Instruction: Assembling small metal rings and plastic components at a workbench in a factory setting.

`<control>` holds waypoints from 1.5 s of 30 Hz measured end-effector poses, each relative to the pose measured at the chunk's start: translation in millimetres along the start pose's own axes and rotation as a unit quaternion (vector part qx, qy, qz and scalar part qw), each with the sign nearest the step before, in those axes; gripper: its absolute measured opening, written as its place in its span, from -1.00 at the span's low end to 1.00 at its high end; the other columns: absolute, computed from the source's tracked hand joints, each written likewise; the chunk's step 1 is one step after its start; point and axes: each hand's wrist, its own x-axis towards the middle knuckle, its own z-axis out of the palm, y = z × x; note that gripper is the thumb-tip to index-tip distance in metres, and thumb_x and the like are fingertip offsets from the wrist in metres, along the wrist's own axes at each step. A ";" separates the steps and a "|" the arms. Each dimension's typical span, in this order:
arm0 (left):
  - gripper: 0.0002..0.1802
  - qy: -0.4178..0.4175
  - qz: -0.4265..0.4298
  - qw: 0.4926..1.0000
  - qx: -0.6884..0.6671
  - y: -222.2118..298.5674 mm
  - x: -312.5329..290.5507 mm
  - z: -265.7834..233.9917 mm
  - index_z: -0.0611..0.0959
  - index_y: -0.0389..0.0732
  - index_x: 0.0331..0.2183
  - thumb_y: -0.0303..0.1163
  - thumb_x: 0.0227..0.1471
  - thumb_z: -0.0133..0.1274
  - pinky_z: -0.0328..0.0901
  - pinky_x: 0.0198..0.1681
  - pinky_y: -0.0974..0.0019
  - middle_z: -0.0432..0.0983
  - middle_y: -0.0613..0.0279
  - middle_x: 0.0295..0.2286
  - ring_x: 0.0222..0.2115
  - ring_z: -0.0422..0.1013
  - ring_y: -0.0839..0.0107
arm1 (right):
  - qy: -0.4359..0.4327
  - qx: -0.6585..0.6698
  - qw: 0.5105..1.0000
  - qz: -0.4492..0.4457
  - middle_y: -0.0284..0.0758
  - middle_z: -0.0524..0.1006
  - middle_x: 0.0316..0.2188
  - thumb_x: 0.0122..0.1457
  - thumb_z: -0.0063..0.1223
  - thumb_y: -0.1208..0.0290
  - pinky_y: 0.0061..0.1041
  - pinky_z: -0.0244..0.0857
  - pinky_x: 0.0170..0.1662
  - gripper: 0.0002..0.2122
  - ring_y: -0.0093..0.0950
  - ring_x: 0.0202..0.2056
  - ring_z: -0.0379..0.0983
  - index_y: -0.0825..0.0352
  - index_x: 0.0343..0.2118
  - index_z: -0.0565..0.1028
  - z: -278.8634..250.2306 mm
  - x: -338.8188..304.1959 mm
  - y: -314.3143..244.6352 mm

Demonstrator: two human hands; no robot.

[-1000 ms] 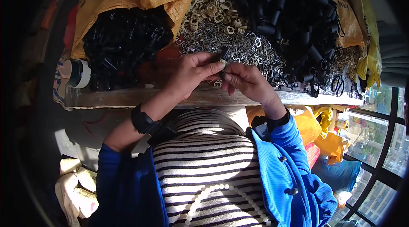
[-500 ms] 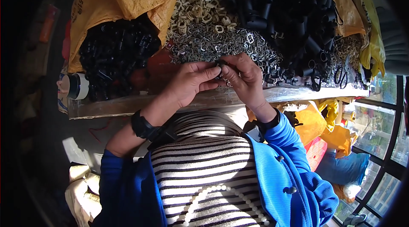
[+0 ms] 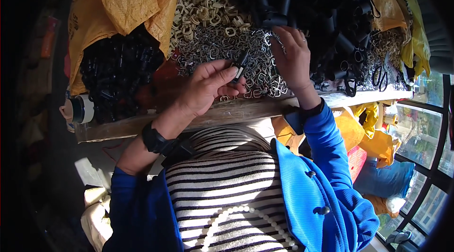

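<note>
Near the middle of the frame the left hand (image 3: 205, 86) pinches a small black part (image 3: 243, 58), while to its right the right hand (image 3: 294, 60), fingers loosely bent (I cannot tell whether they hold anything), is by metal rings (image 3: 208, 46) and black tubes (image 3: 344, 44).

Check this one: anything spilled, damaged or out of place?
Nothing looks plainly damaged or spilled. Slightly untidy: the cream clips and silver metal pieces lie loose, their heaps meeting with no visible divider, so they might mix. The left hand's grip on the small black part looks ordinary.
</note>
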 end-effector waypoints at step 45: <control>-0.71 0.031 -0.005 0.998 0.052 21.4 -12.5 -1.9 0.41 -0.30 -0.24 -0.44 -0.09 -0.05 0.14 -0.60 0.64 0.33 0.37 -0.59 -0.59 0.24 0.67 | -0.178 0.387 0.901 0.089 -0.34 0.38 -0.49 -0.26 0.22 0.35 -0.64 0.19 -0.38 -0.65 -0.55 -0.44 0.31 0.41 -0.40 0.40 -21.3 -18.2 -33.3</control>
